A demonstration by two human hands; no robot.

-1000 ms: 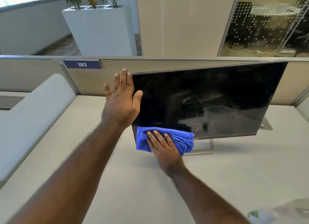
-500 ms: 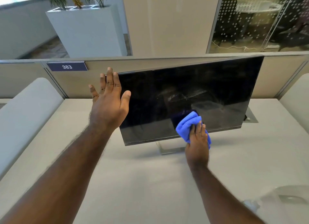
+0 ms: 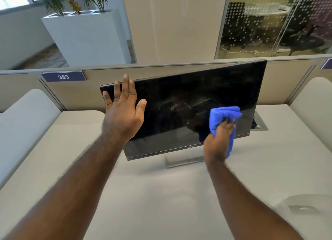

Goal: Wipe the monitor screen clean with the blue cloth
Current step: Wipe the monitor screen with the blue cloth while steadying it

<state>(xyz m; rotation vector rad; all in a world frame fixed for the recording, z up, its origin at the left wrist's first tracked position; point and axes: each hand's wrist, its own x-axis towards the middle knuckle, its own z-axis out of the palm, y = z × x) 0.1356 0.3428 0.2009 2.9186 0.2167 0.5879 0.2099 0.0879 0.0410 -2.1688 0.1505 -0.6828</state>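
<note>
- The blue cloth (image 3: 223,116) now sits bunched against the right half of the monitor screen (image 3: 188,110); a second ago it lay spread along the lower left corner, so the wipe has run along the bottom edge and begun to climb.
- The right hand (image 3: 218,141) is closed around the cloth, fingers curled into the wad, pressing it to the glass.
- The left hand (image 3: 124,112) is open and flat, fingers spread, holding nothing; half a second ago it was beside the left edge, now it overlaps the upper left corner. Whether it touches the panel I cannot tell.
- Pale smears show across the screen's middle, just left of the cloth, so I judge the job only part done: the centre, top and far right look unwiped.
- The monitor stands tilted on its stand (image 3: 181,159) near the back of the bench (image 3: 161,195), its top right corner close to the partition (image 3: 287,82).
- Open room lies above and to the left of the cloth; to the right the screen edge is near, with a cable hatch (image 3: 260,123) just beyond it.
</note>
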